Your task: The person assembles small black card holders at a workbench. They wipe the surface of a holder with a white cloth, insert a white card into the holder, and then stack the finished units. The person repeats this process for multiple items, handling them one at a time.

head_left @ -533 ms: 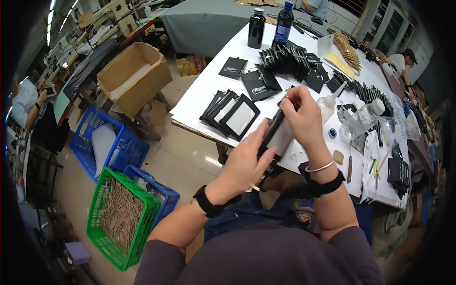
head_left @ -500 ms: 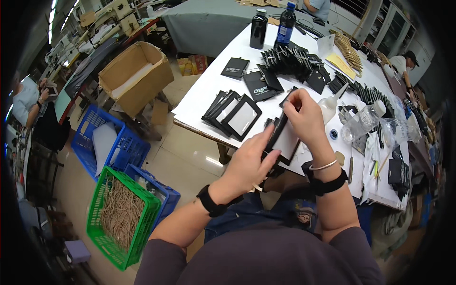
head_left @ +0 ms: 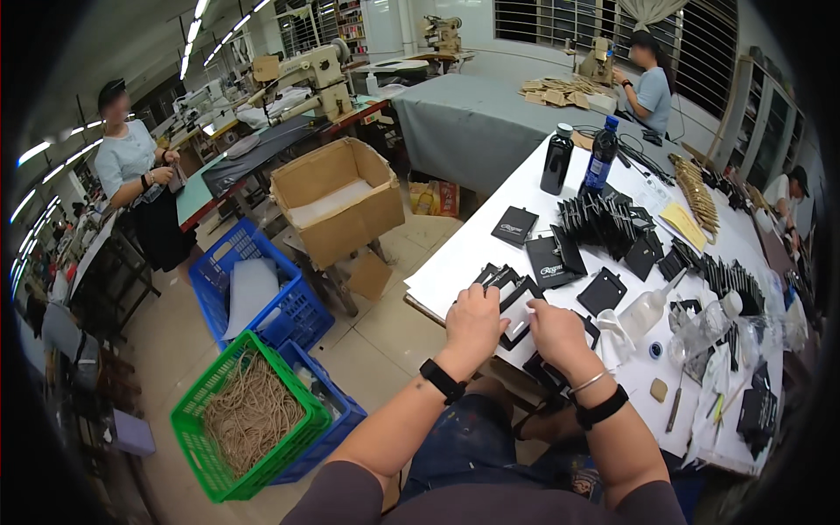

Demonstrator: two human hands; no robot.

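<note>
Both my hands are at the near left edge of the white table, over a small group of black card holders (head_left: 518, 308) with pale window panels. My left hand (head_left: 472, 325) has its fingers bent over the left part of the group, with the thumb against the top holder's side. My right hand (head_left: 560, 334) pinches the right edge of that top holder. Below my right hand, more black pieces (head_left: 546, 374) lie at the table edge, partly hidden. A flat black case (head_left: 603, 291) lies just beyond my right hand, with other black cases (head_left: 554, 260) farther back.
A white squeeze bottle (head_left: 643, 313), a clear bottle (head_left: 700, 331) and tools crowd the right side. Dark bottles (head_left: 557, 159) stand behind. Left on the floor are a green crate (head_left: 197, 446) of cords, blue crates (head_left: 302, 306) and a cardboard box (head_left: 337, 223). Other people work nearby.
The view has tilted up. My hands have gone from holding a narrow black piece on edge to the group of window holders, where they now grip the top one.
</note>
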